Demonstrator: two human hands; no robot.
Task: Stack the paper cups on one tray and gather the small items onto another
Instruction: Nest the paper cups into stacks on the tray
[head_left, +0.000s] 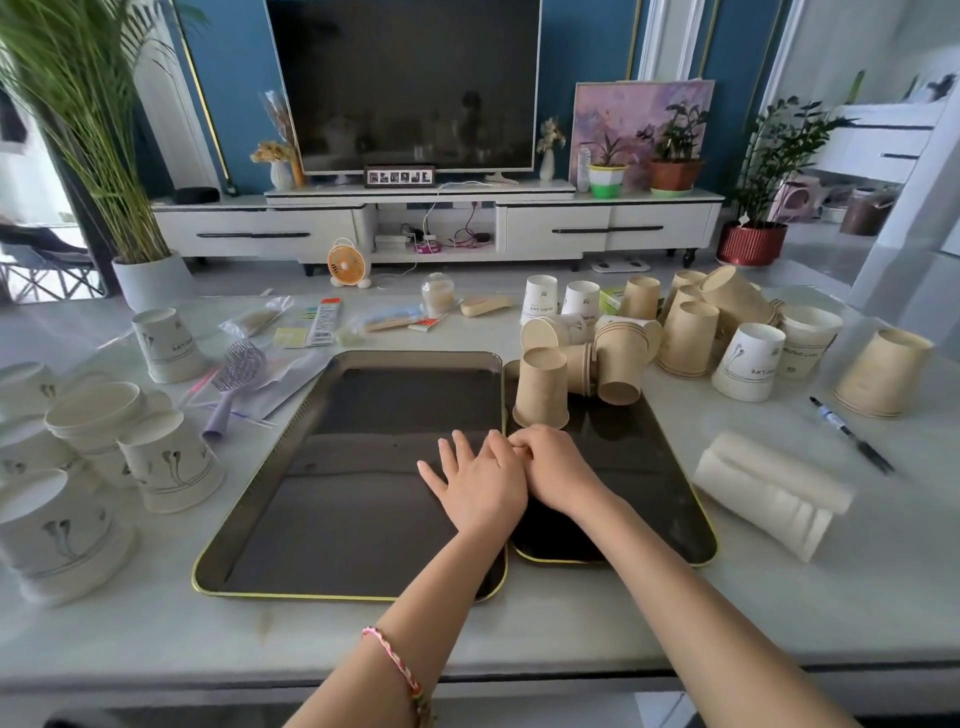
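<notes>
Two dark trays lie side by side: a large left tray (291, 519) and a right tray (670, 499). My left hand (480, 480) rests flat on the left tray, fingers spread, holding nothing. My right hand (558, 467) is curled beside it over the trays' shared edge, touching the left hand; nothing shows in it. Brown paper cups (540, 387) stand upside down or lie tipped on the right tray's far end. More brown and white cups (748, 361) crowd the table's right, white cups (169, 460) the left. A purple hairbrush (234, 382) lies left of the trays.
Small packets, a jar (437, 293) and bags (322, 322) lie along the far table edge. A black pen (852, 435) and a lying stack of white cups (769, 493) are at the right. A TV cabinet and potted plants stand beyond the table.
</notes>
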